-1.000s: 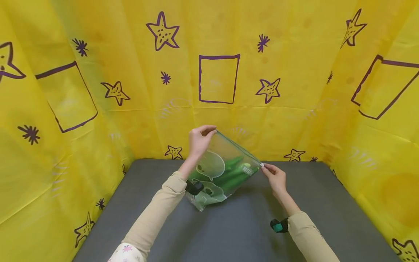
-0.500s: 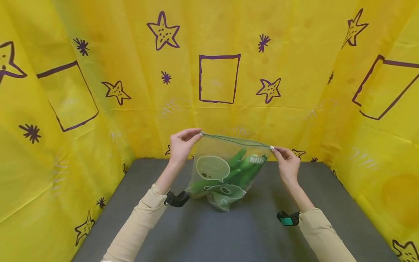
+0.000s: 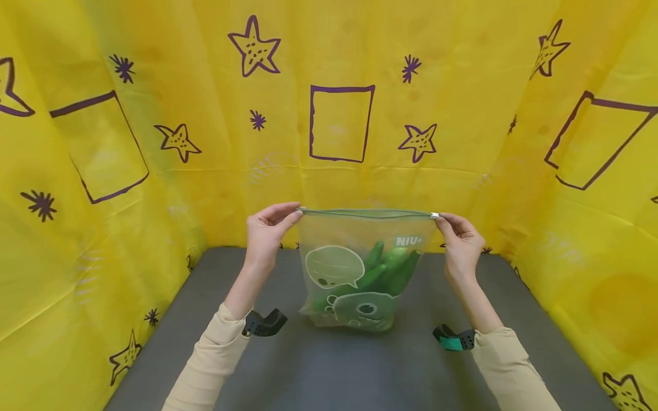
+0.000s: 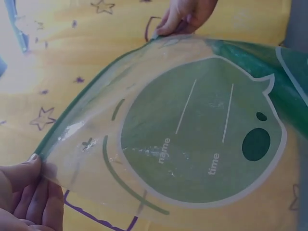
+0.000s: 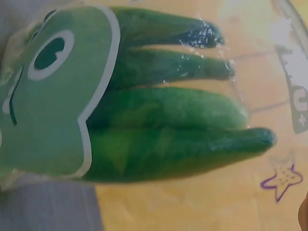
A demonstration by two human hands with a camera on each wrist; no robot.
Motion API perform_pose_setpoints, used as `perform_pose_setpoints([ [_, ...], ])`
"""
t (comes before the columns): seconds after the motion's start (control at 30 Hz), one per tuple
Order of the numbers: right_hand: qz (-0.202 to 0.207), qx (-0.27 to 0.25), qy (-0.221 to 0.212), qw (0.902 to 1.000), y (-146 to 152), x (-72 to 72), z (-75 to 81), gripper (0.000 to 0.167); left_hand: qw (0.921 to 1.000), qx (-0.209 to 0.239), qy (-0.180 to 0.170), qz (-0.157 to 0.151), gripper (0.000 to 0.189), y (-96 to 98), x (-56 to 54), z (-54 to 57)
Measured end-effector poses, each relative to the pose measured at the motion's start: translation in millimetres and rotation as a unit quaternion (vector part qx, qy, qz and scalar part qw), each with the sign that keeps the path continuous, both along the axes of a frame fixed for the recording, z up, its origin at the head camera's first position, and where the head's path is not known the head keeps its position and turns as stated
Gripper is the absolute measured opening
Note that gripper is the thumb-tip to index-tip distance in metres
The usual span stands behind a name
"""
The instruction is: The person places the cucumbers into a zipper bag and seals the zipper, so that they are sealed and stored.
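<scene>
A clear slider zip bag point(image 3: 334, 265) with green cartoon prints stands upright at the middle of the head view, its zip edge stretched level. Several cucumbers point(image 5: 168, 154) lean inside it, tips upward, seen through the plastic. My left hand point(image 3: 264, 237) pinches the top left corner between thumb and fingers. At the opposite corner my right hand point(image 3: 461, 245) pinches by the white slider point(image 3: 434, 216). Both hands point(image 4: 29, 192) also show at the zip edge in the left wrist view. Whether the zip is fully closed cannot be told. The bag's base seems to touch the table.
A dark grey table point(image 3: 329, 377) spreads under the bag. Yellow curtains point(image 3: 339, 51) with purple stars and frames surround it at the back and both sides. Each wrist wears a black camera mount point(image 3: 265, 322).
The zip edge went from a steep slant to level. My left hand moved left and down, my right hand right and up, and the bag swung upright with the cucumbers in it.
</scene>
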State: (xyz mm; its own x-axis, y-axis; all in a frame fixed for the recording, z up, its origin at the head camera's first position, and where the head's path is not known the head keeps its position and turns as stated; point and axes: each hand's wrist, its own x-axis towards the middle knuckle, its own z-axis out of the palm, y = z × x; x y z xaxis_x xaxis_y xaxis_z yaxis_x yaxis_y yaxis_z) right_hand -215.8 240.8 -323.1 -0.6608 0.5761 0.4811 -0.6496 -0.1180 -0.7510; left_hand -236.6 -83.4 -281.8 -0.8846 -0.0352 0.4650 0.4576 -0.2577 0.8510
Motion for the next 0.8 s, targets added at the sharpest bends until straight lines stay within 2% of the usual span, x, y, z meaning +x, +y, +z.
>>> perform_pose_setpoints([
  [0.1, 0.01, -0.011, 0.009, 0.9998, -7.7, 6.0, 3.8, 0.007, 0.9998, 0.015, 0.001, 0.009, 0.017, -5.3, 2.2, -0.3],
  [0.3, 0.009, -0.021, -0.007, 0.9997, -17.5, 18.0, -0.7, 0.013, 0.9991, 0.029, -0.03, 0.011, 0.018, -8.9, 0.7, -9.9],
  [0.5, 0.018, -0.028, -0.001, 0.9994, -24.4, 21.7, -2.5, 0.008, 0.9994, 0.01, -0.032, 0.013, 0.015, -13.6, 0.6, -13.8],
  [0.67, 0.016, -0.041, -0.003, 0.999, -29.1, 24.0, -3.2, 0.009, 0.9985, -0.017, -0.049, 0.016, 0.015, -16.1, 4.3, -13.5],
  [0.73, 0.015, -0.045, -0.004, 0.9989, -31.7, 25.0, -2.7, 0.01, 0.9982, -0.025, -0.041, 0.036, 0.02, -15.0, 9.1, -11.7],
  [0.8, 0.014, -0.051, -0.001, 0.9986, -35.0, 26.3, -1.9, 0.009, 0.9964, -0.033, -0.012, 0.077, 0.024, -10.0, 16.3, -8.3],
])
